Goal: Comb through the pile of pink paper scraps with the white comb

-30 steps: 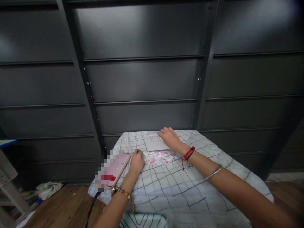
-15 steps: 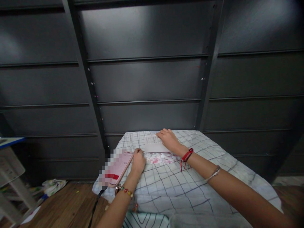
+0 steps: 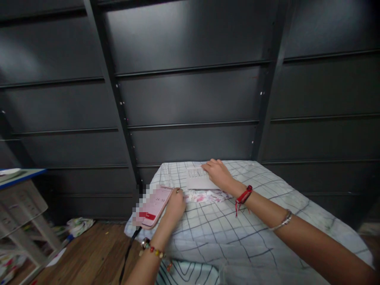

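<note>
Far left of the left hand, a black cord runs down from the near end of a pink phone; a tug on it, or a nudge from that wrist, could drag the phone off the checked cloth.

Left hand: just beside the phone's right edge, fingers curled in; cannot tell whether they grip anything.

Right of its fingertips, a pink-and-white patterned sheet, rumpled; it could crease or slide if either hand drags it.

Beyond the sheet, left of and under the right fingers, a white panel with a row of small marks. Uneven pressure on one end might swivel or tip it.

Right hand: partly closed, fingers bent over the panel's far right; thumb hidden, pinch or press unclear.
</note>
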### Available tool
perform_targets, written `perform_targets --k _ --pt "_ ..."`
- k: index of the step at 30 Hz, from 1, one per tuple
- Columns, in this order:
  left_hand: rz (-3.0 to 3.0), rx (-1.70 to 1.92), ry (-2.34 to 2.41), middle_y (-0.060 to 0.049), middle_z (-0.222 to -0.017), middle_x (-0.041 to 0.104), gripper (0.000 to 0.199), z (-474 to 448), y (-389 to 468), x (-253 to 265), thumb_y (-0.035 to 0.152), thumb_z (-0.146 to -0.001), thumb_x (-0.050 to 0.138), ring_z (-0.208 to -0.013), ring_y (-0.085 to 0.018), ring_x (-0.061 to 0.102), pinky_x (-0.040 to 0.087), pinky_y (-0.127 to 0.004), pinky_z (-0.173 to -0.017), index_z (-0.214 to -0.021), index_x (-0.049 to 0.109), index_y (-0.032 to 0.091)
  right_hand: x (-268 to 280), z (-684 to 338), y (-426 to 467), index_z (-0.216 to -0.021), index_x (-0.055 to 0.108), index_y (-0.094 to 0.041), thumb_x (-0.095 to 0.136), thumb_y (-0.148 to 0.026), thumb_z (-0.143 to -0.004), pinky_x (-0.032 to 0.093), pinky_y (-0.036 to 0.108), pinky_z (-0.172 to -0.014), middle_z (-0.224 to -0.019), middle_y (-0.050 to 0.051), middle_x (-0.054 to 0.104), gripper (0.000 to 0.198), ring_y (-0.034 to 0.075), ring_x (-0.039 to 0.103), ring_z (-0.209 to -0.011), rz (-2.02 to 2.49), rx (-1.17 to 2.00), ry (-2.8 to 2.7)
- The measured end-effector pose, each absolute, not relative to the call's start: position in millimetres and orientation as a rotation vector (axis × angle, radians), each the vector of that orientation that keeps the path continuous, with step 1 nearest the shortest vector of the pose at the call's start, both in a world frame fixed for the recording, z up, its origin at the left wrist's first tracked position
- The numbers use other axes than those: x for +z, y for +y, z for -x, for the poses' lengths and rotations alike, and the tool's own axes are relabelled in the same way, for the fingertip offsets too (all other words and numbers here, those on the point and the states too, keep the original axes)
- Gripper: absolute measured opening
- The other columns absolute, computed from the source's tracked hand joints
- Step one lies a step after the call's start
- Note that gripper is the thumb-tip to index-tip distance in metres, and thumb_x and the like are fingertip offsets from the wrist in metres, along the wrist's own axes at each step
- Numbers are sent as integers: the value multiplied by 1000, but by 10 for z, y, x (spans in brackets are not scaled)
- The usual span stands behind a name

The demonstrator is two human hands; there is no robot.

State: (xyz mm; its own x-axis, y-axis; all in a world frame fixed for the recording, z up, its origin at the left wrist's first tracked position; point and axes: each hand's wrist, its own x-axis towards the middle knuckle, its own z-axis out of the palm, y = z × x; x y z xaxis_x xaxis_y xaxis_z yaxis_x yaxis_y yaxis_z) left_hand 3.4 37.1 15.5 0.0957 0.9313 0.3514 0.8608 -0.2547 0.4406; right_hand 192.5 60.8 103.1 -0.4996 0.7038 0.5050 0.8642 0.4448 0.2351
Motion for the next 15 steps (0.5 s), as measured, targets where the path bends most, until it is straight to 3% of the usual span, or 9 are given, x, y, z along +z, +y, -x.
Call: perform_targets --k 7,15 --pt "-2429 835 1842 -20 -119 50 49 128 -15 27 -6 -67 34 -115 -26 46 35 -41 -100 -111 53 4 1040 -1915 599 -88 62 -13 41 -6 -81 26 31 -69 -86 10 62 23 20 48 -86 1361 -679 -2375" --pt "-2503 963 1687 -15 -114 55 38 303 -77 -133 0 -72 37 -110 -24 50 38 -43 -99 -101 60 10 1016 -1688 562 -88 61 -16 41 -9 -83 27 30 -71 -86 6 63 22 18 49 -86 1258 -668 -2424"
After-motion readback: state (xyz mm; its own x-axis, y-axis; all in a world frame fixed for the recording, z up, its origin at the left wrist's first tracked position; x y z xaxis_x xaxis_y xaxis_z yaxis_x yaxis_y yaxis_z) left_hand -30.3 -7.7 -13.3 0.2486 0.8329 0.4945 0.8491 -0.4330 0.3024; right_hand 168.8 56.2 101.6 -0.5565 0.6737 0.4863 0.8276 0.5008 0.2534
